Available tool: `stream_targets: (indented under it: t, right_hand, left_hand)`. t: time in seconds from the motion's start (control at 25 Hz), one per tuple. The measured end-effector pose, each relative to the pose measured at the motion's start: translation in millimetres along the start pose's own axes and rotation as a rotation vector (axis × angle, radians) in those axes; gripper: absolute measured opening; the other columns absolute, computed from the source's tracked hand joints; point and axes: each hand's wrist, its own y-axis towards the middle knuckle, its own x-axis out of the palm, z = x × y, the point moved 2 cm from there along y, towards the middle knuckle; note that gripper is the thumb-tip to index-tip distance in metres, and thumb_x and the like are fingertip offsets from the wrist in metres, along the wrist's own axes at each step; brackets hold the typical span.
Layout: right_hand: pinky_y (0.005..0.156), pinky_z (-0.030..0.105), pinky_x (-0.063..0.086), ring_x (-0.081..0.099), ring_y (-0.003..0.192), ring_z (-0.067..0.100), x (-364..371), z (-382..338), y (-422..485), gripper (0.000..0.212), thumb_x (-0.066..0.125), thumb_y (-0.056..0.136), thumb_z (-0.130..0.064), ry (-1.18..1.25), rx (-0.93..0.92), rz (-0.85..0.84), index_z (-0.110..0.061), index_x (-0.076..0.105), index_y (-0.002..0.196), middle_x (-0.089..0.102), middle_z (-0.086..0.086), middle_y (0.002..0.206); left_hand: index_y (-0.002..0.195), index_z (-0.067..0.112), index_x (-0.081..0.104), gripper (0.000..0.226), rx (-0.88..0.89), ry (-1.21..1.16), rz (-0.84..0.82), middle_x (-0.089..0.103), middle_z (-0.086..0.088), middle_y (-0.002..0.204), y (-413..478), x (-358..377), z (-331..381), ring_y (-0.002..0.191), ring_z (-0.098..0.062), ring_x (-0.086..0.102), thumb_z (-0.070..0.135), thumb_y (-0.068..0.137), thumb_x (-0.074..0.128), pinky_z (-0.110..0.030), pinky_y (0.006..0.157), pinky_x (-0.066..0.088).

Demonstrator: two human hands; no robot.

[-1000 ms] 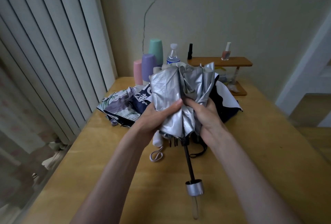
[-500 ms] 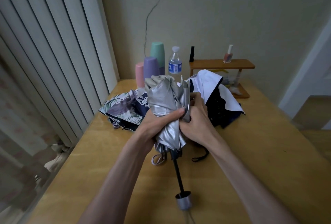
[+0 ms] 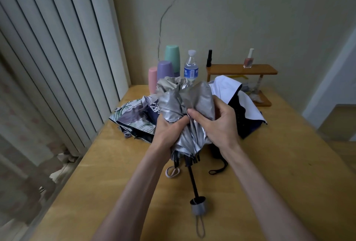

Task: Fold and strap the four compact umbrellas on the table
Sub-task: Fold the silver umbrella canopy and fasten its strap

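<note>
Together, left hand [image 3: 167, 131] and right hand [image 3: 217, 123] grip silver umbrella [image 3: 185, 102].

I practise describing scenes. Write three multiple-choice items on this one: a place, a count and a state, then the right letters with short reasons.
1. Where does the pink nail polish bottle stand?
A) on the wooden shelf
B) on the windowsill
C) on the floor

2. How many pastel cups are in view?
A) two
B) three
C) five

3. The silver umbrella has a shaft that is:
A) pushed fully in
B) extended, with the handle far out
C) snapped in two

Answers: 1 A, it stands on the shelf's top board; 2 B, one pink, one purple, one green; 3 B, a long bare length of black shaft shows above the handle.
</note>
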Motion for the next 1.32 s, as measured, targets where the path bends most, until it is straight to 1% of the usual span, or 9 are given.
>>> stream_targets:
  t: [0.2, 0.4, 0.52, 0.64, 0.76, 0.88, 1.04, 1.2, 1.32]
  right_hand:
    - [0.072, 0.036, 0.061, 0.070, 0.078, 0.010, 7.7, 9.5, 3.1, 0.031, 0.075, 0.088, 0.005, -0.130, 0.031, -0.087, -0.025, 0.072, 0.083, 0.076, -0.002, 0.082]
    - [0.107, 0.046, 0.051, 0.067, 0.119, 0.034, -9.3, 22.1, 0.0, 0.030, 0.053, 0.103, -0.015, 0.268, 0.389, -0.468, 0.001, 0.074, 0.116, 0.073, 0.024, 0.120]
    - [0.112, 0.038, 0.050, 0.065, 0.128, 0.027, -13.1, 20.7, -1.7, 0.031, 0.049, 0.111, -0.016, 0.200, 0.350, -0.545, 0.000, 0.073, 0.123, 0.074, 0.012, 0.126]
    - [0.102, 0.033, 0.056, 0.070, 0.113, 0.014, -5.8, 25.9, 6.2, 0.011, 0.075, 0.095, -0.012, -0.039, 0.177, -0.391, -0.018, 0.082, 0.099, 0.072, 0.003, 0.113]
    - [0.088, 0.029, 0.058, 0.067, 0.096, 0.005, 2.4, 28.2, 9.0, 0.028, 0.084, 0.084, 0.001, -0.095, 0.138, -0.232, -0.025, 0.076, 0.081, 0.062, -0.002, 0.102]
    - [0.100, 0.024, 0.054, 0.065, 0.113, 0.004, 3.9, 23.1, 5.6, 0.014, 0.069, 0.099, -0.005, -0.094, 0.169, -0.360, -0.015, 0.079, 0.103, 0.062, 0.000, 0.119]
    - [0.104, 0.035, 0.055, 0.068, 0.122, 0.016, -9.7, 8.9, 2.3, 0.038, 0.063, 0.103, -0.011, 0.164, 0.253, -0.498, -0.021, 0.067, 0.140, 0.070, -0.001, 0.131]
    - [0.079, 0.026, 0.059, 0.073, 0.079, 0.015, 5.6, 12.4, -11.9, 0.039, 0.077, 0.094, -0.020, -0.109, 0.116, -0.306, -0.025, 0.071, 0.132, 0.067, 0.012, 0.099]
    - [0.081, 0.026, 0.059, 0.073, 0.089, 0.021, 12.1, 17.3, -14.9, 0.037, 0.078, 0.093, -0.021, -0.025, 0.158, -0.294, -0.024, 0.070, 0.130, 0.067, 0.011, 0.101]
  left_hand:
    - [0.130, 0.011, 0.066, 0.064, -0.053, 0.015, -0.246, 0.080, -0.008, 0.113, -2.8, 4.5, 1.2, 0.104, -0.024, 0.077, 0.040, 0.078, 0.089, -0.035, 0.089, 0.063]
    - [0.126, 0.011, 0.069, 0.064, -0.027, 0.031, -0.212, 0.080, -0.007, 0.113, 4.3, -8.8, -2.4, 0.106, -0.027, 0.077, 0.036, 0.072, 0.092, -0.038, 0.091, 0.062]
    - [0.128, 0.008, 0.068, 0.064, -0.049, 0.004, -0.241, 0.079, -0.011, 0.116, 8.4, -16.7, -10.0, 0.109, -0.030, 0.076, 0.031, 0.075, 0.096, -0.043, 0.096, 0.060]
    - [0.128, 0.012, 0.067, 0.073, -0.066, -0.006, -0.278, 0.079, -0.008, 0.116, 4.5, -11.7, -12.5, 0.110, -0.027, 0.076, 0.040, 0.066, 0.093, -0.037, 0.093, 0.061]
    - [0.127, 0.011, 0.067, 0.075, -0.092, 0.038, -0.275, 0.080, -0.006, 0.113, 6.1, -8.2, -9.7, 0.106, -0.024, 0.077, 0.040, 0.063, 0.096, -0.036, 0.092, 0.062]
    - [0.120, 0.008, 0.069, 0.056, -0.102, -0.004, -0.302, 0.080, -0.009, 0.107, 6.4, -9.9, -8.8, 0.098, -0.026, 0.078, 0.025, 0.074, 0.096, -0.033, 0.083, 0.062]
    - [0.123, 0.008, 0.069, 0.051, -0.151, -0.215, -0.176, 0.080, -0.013, 0.109, 0.9, -18.3, -11.1, 0.091, -0.028, 0.078, 0.016, 0.075, 0.083, -0.036, 0.075, 0.063]
    - [0.134, -0.005, 0.063, 0.049, -0.247, -0.366, -0.035, 0.074, -0.022, 0.102, 8.8, -23.5, -14.9, 0.077, -0.031, 0.073, 0.011, 0.091, 0.076, -0.036, 0.063, 0.060]
    - [0.125, -0.007, 0.064, 0.038, -0.229, -0.398, 0.054, 0.072, -0.021, 0.094, 14.1, -23.4, -13.6, 0.077, -0.031, 0.072, 0.009, 0.092, 0.071, -0.037, 0.065, 0.060]
